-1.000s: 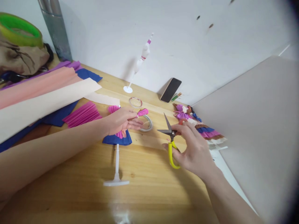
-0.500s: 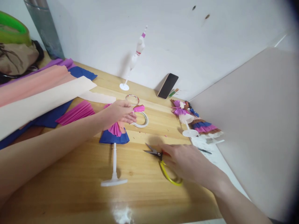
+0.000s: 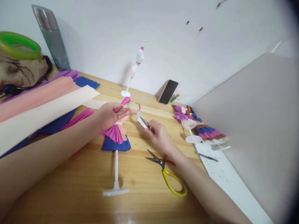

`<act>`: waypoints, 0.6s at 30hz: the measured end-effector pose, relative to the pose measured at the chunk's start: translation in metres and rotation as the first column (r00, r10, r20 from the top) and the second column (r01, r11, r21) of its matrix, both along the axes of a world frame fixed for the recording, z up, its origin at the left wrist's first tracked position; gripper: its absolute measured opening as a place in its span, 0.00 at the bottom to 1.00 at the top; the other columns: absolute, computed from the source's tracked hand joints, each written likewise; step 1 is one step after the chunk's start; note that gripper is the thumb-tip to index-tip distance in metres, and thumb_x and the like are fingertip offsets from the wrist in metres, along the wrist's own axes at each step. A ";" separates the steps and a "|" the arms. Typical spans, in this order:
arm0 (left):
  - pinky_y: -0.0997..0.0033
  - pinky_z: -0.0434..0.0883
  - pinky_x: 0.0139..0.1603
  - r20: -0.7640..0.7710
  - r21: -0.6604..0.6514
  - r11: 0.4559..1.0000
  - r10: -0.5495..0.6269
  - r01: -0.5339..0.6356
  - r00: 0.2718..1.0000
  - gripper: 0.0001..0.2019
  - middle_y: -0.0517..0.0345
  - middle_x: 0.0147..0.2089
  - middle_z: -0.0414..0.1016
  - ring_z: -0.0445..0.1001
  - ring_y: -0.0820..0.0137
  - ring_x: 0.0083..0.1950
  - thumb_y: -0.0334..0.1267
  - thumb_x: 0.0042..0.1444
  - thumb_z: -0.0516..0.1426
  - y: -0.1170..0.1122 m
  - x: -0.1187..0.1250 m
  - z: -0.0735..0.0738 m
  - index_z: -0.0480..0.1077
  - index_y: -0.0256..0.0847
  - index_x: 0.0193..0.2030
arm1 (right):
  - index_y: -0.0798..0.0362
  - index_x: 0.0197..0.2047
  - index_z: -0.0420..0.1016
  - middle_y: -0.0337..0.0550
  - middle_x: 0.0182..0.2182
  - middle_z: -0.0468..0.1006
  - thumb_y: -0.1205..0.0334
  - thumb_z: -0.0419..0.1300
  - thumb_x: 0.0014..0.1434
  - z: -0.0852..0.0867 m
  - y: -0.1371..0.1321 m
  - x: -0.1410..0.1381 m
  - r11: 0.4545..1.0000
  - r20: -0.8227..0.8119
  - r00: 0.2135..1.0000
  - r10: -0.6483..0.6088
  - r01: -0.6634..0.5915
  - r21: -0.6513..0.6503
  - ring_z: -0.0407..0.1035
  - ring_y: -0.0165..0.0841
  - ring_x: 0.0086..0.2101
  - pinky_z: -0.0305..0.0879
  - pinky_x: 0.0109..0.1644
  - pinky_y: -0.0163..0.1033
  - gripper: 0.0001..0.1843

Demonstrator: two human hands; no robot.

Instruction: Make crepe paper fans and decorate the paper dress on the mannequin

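Observation:
My left hand (image 3: 106, 115) is turned partly palm up above the stand, with a small twisted piece of pink crepe paper (image 3: 125, 100) held at its thumb. Its other fingers stretch to the right. My right hand (image 3: 160, 135) grips a roll of white tape (image 3: 140, 120), tilted up on edge near the left fingertips. Below the left hand stands a figure in a layered paper dress (image 3: 116, 143), pink and peach over blue, on a white stand (image 3: 116, 174). Scissors (image 3: 161, 162) with yellow and red handles lie with blades apart under my right forearm.
Crepe paper sheets (image 3: 46, 102) are piled at left beside a bottle (image 3: 54, 43) and a green tape roll (image 3: 21, 46). A bare white figure (image 3: 137, 60), a bracelet-like ring (image 3: 134, 106) and a phone (image 3: 168, 91) are at the back. Dressed figures (image 3: 182, 113) and a pen (image 3: 208, 157) are right.
My right hand has moved from the scissors up and left and picked up the white tape roll. The left hand has turned palm up, and the pink paper now points upward.

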State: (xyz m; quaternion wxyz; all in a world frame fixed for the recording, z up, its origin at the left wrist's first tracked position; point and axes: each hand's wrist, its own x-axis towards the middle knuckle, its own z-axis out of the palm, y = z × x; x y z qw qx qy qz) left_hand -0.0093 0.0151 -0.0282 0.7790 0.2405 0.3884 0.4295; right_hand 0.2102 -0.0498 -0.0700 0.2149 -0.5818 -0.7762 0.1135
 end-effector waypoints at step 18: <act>0.80 0.77 0.41 0.024 0.006 0.998 -0.065 0.065 0.998 0.17 0.50 0.23 0.75 0.82 0.69 0.33 0.23 0.60 0.49 -0.003 0.001 -0.002 0.70 0.32 0.21 | 0.52 0.45 0.74 0.49 0.36 0.75 0.65 0.53 0.65 0.003 -0.021 0.003 0.925 -0.080 0.953 0.292 -0.259 0.278 0.71 0.37 0.37 0.70 0.39 0.42 0.10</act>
